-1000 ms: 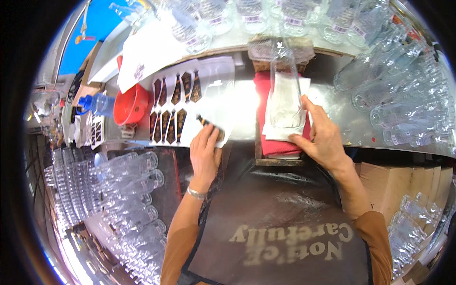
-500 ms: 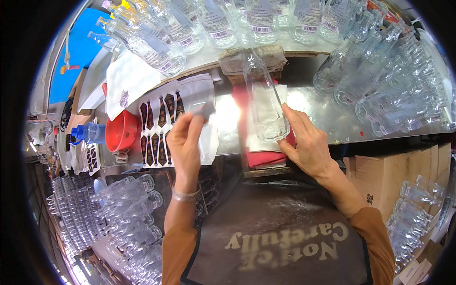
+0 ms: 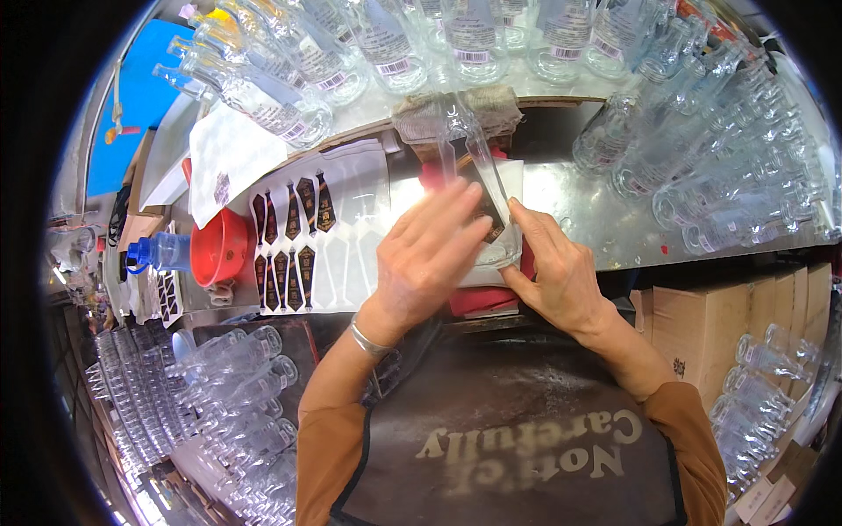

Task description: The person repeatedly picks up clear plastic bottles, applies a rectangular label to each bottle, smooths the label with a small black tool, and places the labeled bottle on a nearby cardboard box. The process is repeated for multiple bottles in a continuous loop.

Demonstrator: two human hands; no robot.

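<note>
A clear glass bottle (image 3: 495, 174) lies tilted in front of me, its neck on a folded rag (image 3: 417, 118) and its base toward me. My right hand (image 3: 561, 276) grips it near the base, thumb below and fingers along the side. On the bottle's upper face is a dark tie-shaped label (image 3: 496, 230), partly covered by my left hand (image 3: 430, 250). That hand's fingers are stretched out flat over the label, slightly blurred. Left of it lies a white sheet (image 3: 361, 184) bearing several more dark tie-shaped labels (image 3: 325, 203) and bare outlines.
Rows of labelled glass bottles (image 3: 472, 44) stand along the back and right. More bottles (image 3: 254, 386) lie stacked at lower left. A red bowl (image 3: 219, 250) and a blue-capped bottle (image 3: 162, 252) sit left of the sheet. Cardboard boxes (image 3: 702, 324) stand at right.
My left hand has moved right from above the sheet onto the bottle, and a dark label now shows on the glass. My right hand keeps its grip.
</note>
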